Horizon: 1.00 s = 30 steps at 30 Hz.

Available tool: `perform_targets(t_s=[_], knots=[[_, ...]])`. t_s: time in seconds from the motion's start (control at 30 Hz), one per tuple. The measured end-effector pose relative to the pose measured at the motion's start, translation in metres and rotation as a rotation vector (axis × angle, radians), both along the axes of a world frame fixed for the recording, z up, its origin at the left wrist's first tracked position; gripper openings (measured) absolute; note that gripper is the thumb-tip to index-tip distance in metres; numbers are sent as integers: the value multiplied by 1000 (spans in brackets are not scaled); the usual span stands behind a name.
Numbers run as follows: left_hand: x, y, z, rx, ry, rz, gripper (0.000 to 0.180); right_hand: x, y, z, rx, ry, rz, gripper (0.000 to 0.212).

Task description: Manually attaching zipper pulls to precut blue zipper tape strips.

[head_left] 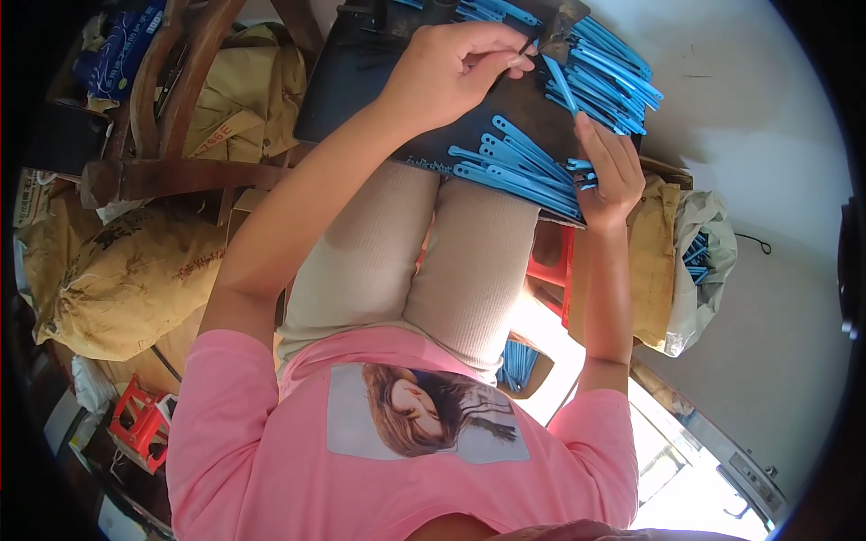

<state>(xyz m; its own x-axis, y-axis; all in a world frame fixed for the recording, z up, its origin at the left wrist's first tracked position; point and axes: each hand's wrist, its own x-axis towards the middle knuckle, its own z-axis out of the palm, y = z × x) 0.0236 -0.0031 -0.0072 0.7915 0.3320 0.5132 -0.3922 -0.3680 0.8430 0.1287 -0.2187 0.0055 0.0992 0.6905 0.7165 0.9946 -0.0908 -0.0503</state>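
Brown sacks (135,279) sit to the left of my black table (347,104). My right hand (612,171) has its fingertips pinched on the low end of one blue strip (560,83), over the table. On my left hand (451,77), thumb and finger are closed together, I think on a thin dark stick (526,47), but it's too small to be sure. One pile of strips (613,77) lies far up, another bunch (510,164) by my lap. I can't tell which is done; my strip looks unfinished, and lots may be left.
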Motion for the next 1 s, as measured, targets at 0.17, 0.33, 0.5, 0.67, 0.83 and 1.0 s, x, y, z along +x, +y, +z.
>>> perform_targets(t_s=[0.17, 0.33, 0.5, 0.67, 0.83, 1.0], knots=[[2, 1, -3, -23, -74, 47, 14, 0, 1, 3, 2, -1, -8, 67], [2, 1, -3, -20, -60, 35, 14, -2, 2, 2, -15, 10, -22, 63], [-6, 1, 3, -35, 7, 12, 15, -12, 9, 5, -3, 166, 7, 47], [-8, 3, 4, -176, 28, 0, 16, -21, 17, 11, -132, 295, -29, 50], [-19, -6, 14, -300, 73, -32, 16, -32, 29, 22, -107, 411, -43, 47], [-32, -29, 24, -516, 88, -43, 16, -44, 42, 35, -27, 523, -77, 40]])
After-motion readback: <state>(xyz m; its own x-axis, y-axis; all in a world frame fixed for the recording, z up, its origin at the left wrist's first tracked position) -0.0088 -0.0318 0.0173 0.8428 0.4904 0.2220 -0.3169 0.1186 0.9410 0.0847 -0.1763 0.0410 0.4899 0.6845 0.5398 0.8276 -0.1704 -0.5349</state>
